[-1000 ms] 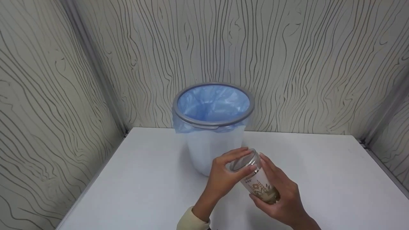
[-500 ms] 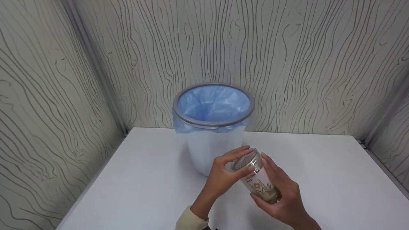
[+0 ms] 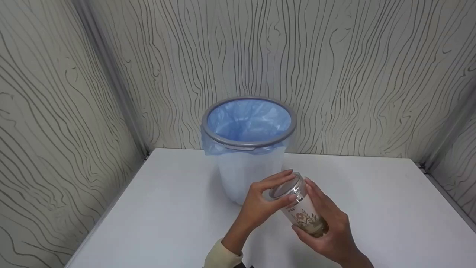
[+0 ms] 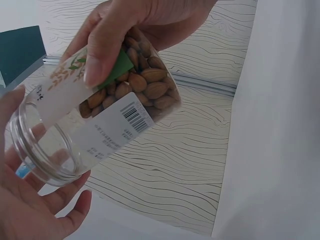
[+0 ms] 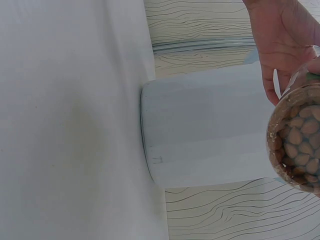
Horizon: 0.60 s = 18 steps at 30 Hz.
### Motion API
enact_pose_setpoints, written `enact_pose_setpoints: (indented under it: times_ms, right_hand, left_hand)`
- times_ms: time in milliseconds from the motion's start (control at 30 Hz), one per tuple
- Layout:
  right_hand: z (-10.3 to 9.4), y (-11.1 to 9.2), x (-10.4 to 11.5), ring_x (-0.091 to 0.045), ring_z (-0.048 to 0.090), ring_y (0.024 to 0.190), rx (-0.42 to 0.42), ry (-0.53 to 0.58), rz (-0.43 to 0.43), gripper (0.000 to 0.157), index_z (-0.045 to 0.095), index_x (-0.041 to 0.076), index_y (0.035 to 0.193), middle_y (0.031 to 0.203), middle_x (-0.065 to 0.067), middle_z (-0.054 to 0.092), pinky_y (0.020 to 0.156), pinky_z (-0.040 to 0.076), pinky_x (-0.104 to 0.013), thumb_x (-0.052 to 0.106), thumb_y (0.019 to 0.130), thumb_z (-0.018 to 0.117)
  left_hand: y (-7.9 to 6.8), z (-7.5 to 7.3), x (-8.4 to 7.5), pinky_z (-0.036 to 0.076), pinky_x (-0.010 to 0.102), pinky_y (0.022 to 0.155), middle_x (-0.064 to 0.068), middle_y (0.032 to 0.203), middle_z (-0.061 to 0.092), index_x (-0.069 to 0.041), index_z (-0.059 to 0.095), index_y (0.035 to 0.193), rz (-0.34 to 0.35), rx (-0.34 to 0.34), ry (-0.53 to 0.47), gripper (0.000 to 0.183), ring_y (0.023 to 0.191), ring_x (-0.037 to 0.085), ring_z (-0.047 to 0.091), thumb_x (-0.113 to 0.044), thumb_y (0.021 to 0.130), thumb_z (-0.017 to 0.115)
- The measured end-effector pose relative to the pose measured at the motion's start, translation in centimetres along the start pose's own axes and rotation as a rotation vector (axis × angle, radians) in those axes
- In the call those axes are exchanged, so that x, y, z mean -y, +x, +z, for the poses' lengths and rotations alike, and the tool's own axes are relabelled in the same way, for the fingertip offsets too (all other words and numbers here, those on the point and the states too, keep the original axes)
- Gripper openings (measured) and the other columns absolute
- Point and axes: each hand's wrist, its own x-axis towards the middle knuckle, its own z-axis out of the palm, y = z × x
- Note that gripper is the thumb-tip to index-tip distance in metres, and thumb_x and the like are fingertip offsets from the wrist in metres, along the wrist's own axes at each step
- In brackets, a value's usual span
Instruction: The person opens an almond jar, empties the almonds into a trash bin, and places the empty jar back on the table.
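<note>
A clear jar of almonds [image 3: 303,214], with a white flower-printed label, is held tilted above the table, its clear top end toward the upper left in the head view. My right hand [image 3: 332,229] grips its body from the right. My left hand [image 3: 256,204] holds the top end [image 4: 47,145] between thumb and fingers. Brown almonds [image 4: 152,85] gather at the lower end in the left wrist view, beside a barcode label [image 4: 112,125]. The right wrist view looks onto the jar's round base [image 5: 300,142], full of almonds.
Behind the hands stands a white waste bin [image 3: 247,167] with a grey rim [image 3: 256,143] and a blue bag liner [image 3: 256,117]. The white table [image 3: 156,212] is bordered by wood-grain patterned walls [image 3: 334,74].
Both hands and the jar have shifted very slightly to the right. The grip on the jar looks the same, and the bin has not moved.
</note>
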Motion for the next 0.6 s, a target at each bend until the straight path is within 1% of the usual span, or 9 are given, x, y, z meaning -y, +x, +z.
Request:
enact_pose_setpoints:
  times_ms: [333,600]
  right_hand:
    - [-0.02,-0.05,0.0,-0.016,0.054,0.133,0.006,-0.009,-0.002,0.096,0.046,-0.017,0.14,0.143,-0.034,0.05,0.102,0.044,-0.021,0.024,0.067,0.093]
    - [0.02,0.32,0.34,-0.017,0.055,0.131,0.001,-0.003,-0.015,0.095,0.047,-0.018,0.139,0.142,-0.036,0.05,0.103,0.044,-0.02,0.022,0.066,0.093]
  left_hand:
    - [-0.01,0.05,-0.21,0.042,0.052,0.108,-0.012,0.14,0.061,-0.028,0.071,0.13,-0.014,-0.014,0.01,0.043,0.135,0.01,0.052,-0.039,0.089,0.077]
    - [-0.03,0.08,-0.35,0.043,0.052,0.107,-0.007,0.14,0.062,-0.026,0.071,0.13,-0.003,-0.02,0.022,0.042,0.135,0.011,0.052,-0.036,0.09,0.077]
